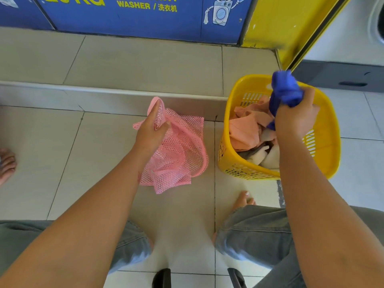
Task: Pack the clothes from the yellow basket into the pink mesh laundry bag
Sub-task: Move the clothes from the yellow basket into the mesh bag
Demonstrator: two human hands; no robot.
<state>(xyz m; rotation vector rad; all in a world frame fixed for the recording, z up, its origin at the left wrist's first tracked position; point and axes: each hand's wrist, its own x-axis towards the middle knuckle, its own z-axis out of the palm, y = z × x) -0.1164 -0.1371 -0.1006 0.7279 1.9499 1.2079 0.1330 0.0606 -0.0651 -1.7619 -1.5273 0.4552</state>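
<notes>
The pink mesh laundry bag (178, 150) lies crumpled on the tiled floor in the middle of the view. My left hand (152, 129) pinches its upper rim and holds that edge lifted. To the right stands the yellow basket (326, 129), holding peach, white and grey clothes (247, 129). My right hand (296, 119) grips a bunched blue garment (285, 90) and holds it above the basket, its tail still hanging down inside.
A low tiled step (116, 94) runs across behind the bag, with a blue washer panel (133, 19) beyond. A yellow panel (291, 28) and a white machine (353, 38) stand behind the basket. My knees and bare foot (244, 199) are below; another person's foot (7, 165) is at far left.
</notes>
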